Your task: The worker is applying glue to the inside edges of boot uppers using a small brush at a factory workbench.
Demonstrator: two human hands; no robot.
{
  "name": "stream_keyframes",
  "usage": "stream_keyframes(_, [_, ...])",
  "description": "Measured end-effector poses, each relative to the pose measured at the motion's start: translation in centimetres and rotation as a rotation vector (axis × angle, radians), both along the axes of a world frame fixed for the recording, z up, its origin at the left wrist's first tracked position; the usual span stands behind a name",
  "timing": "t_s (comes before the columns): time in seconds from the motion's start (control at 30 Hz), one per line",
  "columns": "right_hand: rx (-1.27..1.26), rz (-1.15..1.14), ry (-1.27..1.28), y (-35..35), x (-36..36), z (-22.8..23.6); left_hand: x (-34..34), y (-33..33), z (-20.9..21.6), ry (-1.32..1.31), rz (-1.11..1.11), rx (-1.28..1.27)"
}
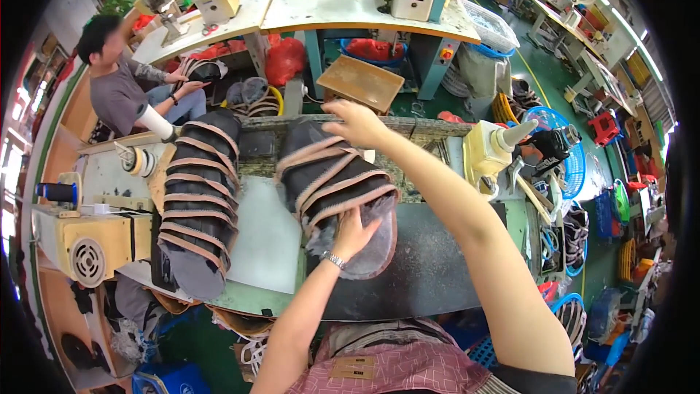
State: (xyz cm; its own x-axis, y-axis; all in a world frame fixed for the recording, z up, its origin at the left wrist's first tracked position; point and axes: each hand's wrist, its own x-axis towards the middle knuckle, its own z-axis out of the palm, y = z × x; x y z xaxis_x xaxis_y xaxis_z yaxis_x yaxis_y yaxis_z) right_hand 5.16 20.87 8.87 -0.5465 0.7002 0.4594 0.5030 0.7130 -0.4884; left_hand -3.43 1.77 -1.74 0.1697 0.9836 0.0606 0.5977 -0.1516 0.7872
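Note:
A row of overlapping black shoe uppers (324, 168) with pinkish-beige edging lies on the bench in front of me. My left hand (352, 235) is at its near end, on the upper with grey fuzzy lining; the thumb sticks out and the fingertips are partly hidden at the edging. Over the far end of the row is my right hand (357, 124), fingers bent and apart, with nothing visible in them. To the left lies a longer overlapped row of similar uppers (198, 197).
Sewing machine parts stand at the bench's left (91, 252) and right (485, 149). A white sheet (264, 233) and a dark mat (437, 255) cover parts of the bench. Across from me, a seated person (120, 87) handles a dark piece. Blue baskets (576, 168) stand at right.

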Motion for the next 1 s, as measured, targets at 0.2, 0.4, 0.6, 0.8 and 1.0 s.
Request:
stream_keyframes(0.2, [0.037,0.094,-0.22,-14.2,7.6,-4.6,-0.2,-2.4,-1.7,0.446,-0.053,0.146])
stream_keyframes(0.4, [0.241,-0.124,-0.378,-13.2,6.7,-7.9,2.4,-3.5,-1.1,0.499,-0.057,0.259])
stream_keyframes(0.6, [-0.146,0.032,-0.364,-17.8,14.2,-6.5,7.5,-8.8,-0.7,0.23,-0.009,0.195])
stream_keyframes(0.8, [-0.227,-0.277,-0.16,-20.3,22.0,-13.3,14.2,-11.3,-11.2,0.145,0.029,-0.185])
stream_keyframes(1.0, [-0.468,-0.284,-0.317,-24.9,20.2,-9.6,15.2,-13.3,-4.8,0.405,0.172,0.337])
